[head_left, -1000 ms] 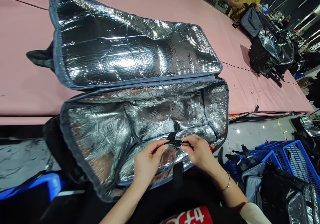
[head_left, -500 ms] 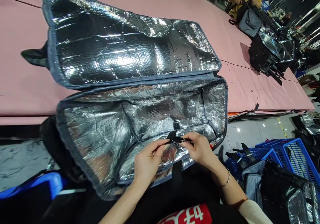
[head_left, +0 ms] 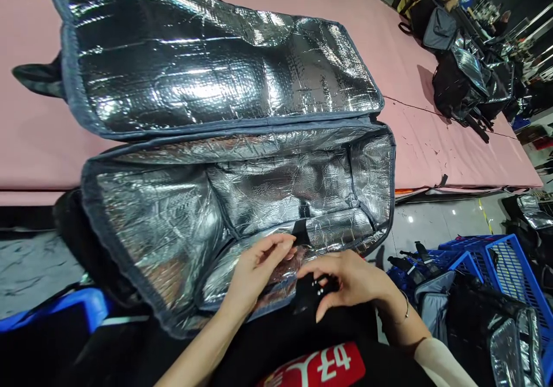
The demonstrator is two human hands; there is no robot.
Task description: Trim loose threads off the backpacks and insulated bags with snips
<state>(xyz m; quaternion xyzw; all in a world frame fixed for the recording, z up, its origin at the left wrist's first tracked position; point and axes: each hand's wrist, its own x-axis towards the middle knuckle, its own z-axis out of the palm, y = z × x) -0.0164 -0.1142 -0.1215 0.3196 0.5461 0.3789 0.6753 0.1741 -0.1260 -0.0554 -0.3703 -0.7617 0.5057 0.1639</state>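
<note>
Silver-lined bag (head_left: 155, 214) unclosed at the bench's (head_left: 410, 162) near edge, lid (head_left: 173, 87) folded back onto it.
Left hand (head_left: 254, 266): thumb and fingertips together beside a black strap (head_left: 300, 230); any hold not determinable. Right hand (head_left: 354, 280): fingers bent, thumb spread apart; any hold obscured against black clothing (head_left: 345, 329). Lid's far left corner cut off. Bench surface extends right from lid to dark bags (head_left: 460, 82).

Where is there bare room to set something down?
The pink table is mostly bare between the silver lid and the black bags, also left of the lid, below its handle. The near side of the open bag is crowded: left hand, right hand, black strap.
</note>
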